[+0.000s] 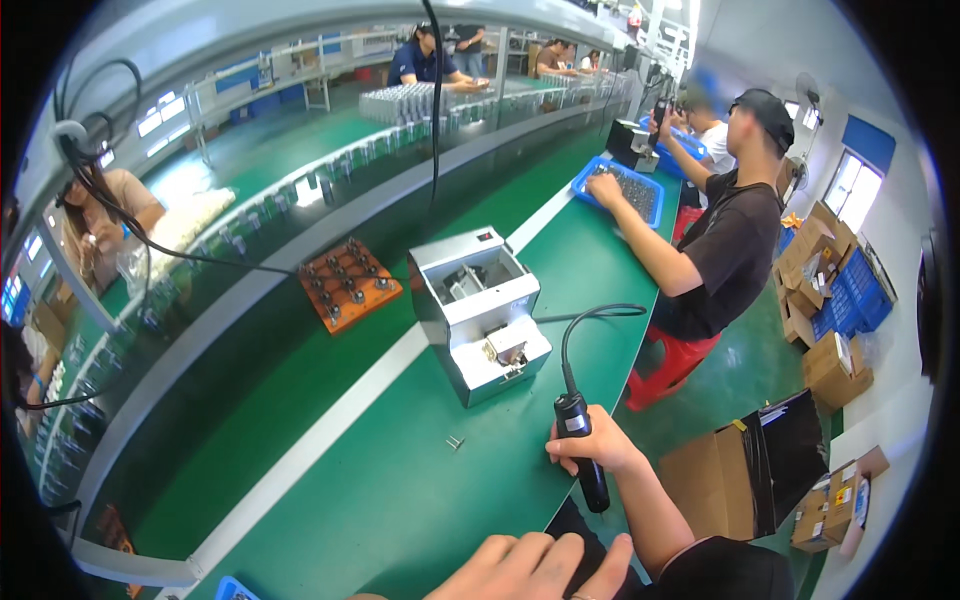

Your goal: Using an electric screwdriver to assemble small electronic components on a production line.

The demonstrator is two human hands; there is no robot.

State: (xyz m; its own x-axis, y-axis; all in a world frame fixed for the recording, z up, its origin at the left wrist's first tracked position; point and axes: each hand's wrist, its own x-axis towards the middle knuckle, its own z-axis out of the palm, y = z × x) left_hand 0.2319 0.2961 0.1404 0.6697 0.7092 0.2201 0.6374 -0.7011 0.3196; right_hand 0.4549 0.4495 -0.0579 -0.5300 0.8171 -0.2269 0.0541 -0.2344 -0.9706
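My right hand (605,445) is wrapped around a black electric screwdriver (574,425) close to the table's near edge. The tool slants, its cord rising from the upper end, its other end pointing down toward me. My left hand (530,570) lies at the lower edge of the picture with bent fingers, partly cut off; whether it holds anything is hidden. Beyond both hands, a silver metal screw feeder (480,310) stands on the green tabletop (350,480). A few loose small screws (455,443) lie in front of it.
Left of the feeder sits an orange fixture block (350,285) with metal parts. A co-worker (735,220) at right reaches into a blue tray (620,190) of small parts. A conveyor line (350,160) with parts runs behind. Cardboard boxes (710,470) stand at right; a black cable (436,120) hangs overhead.
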